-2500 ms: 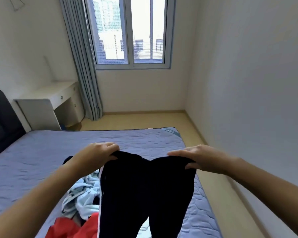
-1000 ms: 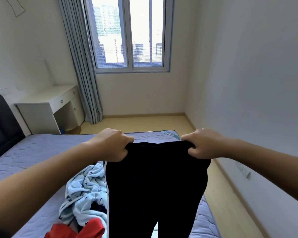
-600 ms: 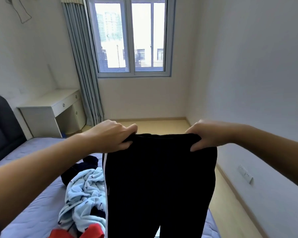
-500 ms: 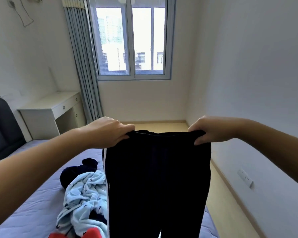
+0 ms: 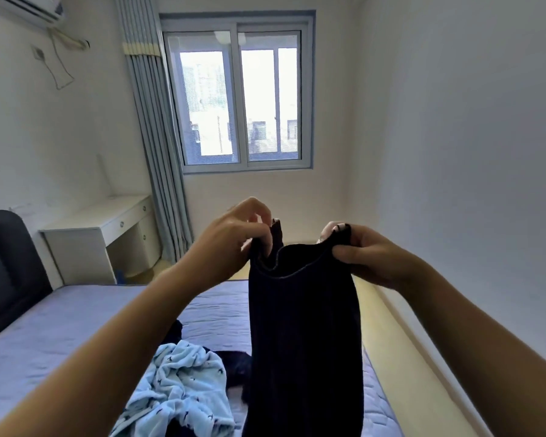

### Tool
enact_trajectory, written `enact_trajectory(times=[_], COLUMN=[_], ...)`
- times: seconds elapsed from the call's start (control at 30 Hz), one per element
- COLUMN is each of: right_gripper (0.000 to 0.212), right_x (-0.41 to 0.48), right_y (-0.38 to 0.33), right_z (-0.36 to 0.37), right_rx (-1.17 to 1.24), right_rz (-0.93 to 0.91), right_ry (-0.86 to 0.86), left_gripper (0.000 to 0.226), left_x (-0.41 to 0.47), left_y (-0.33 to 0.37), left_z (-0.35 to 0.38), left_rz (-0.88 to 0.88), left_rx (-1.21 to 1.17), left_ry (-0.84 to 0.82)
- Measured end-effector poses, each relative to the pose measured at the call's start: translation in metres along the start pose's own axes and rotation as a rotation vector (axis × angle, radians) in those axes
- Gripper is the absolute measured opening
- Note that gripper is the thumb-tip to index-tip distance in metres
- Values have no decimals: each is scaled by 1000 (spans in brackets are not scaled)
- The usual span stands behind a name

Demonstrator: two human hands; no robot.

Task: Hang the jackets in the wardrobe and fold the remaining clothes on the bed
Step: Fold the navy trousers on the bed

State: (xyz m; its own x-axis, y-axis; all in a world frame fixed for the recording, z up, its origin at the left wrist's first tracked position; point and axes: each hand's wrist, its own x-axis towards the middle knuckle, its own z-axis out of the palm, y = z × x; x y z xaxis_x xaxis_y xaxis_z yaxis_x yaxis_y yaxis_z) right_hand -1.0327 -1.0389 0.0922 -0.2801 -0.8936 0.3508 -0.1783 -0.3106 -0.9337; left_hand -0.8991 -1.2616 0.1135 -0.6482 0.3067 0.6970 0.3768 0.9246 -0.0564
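Note:
A pair of black trousers [image 5: 303,342] hangs in the air over the bed [image 5: 44,335], waistband up. My left hand [image 5: 234,238] pinches the left end of the waistband. My right hand [image 5: 363,253] grips the right end, and the two ends are close together, so the waist sags open between them. On the bed below lies a crumpled light blue patterned garment [image 5: 180,386] with a dark garment [image 5: 230,367] beside it.
A white desk [image 5: 108,228] stands at the left wall beside the grey curtain [image 5: 158,146] and the window [image 5: 240,102]. A dark headboard [image 5: 4,263] is at the far left. A strip of wooden floor [image 5: 407,351] runs between bed and right wall.
Both hands have raised the trousers and drawn the waistband ends together, so the trousers hang narrower. My view has tilted upward, and the red garment has dropped out of sight.

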Motion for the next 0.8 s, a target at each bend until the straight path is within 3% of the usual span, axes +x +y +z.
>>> enact_trajectory(times=[0.17,0.27,0.4,0.6,0.7,0.8], right_gripper=[23,16,13,19,15,14], right_x=[9,11,9,-2,0,3], right_y=[22,28,35,49,51,47], right_z=[13,19,24,40,49,51], right_rx=[-112,-119,-85,-172,-275,-346], right_rz=[-47,-23,-2,-29,-71,-114], right_ry=[85,51,105,289,378,402], left_gripper=[20,20,20,25,42,19], left_x=[-9,-15,-23,-60,-72,-77], left_y=[18,26,29,20,21,16], left_z=[14,15,10,-3,4,7], left_rz=[11,18,-19,-227,-301,-282], left_rx=[-157,-199,-182,-244,-203,-204], left_ry=[95,80,-19,-290,-368,-293])
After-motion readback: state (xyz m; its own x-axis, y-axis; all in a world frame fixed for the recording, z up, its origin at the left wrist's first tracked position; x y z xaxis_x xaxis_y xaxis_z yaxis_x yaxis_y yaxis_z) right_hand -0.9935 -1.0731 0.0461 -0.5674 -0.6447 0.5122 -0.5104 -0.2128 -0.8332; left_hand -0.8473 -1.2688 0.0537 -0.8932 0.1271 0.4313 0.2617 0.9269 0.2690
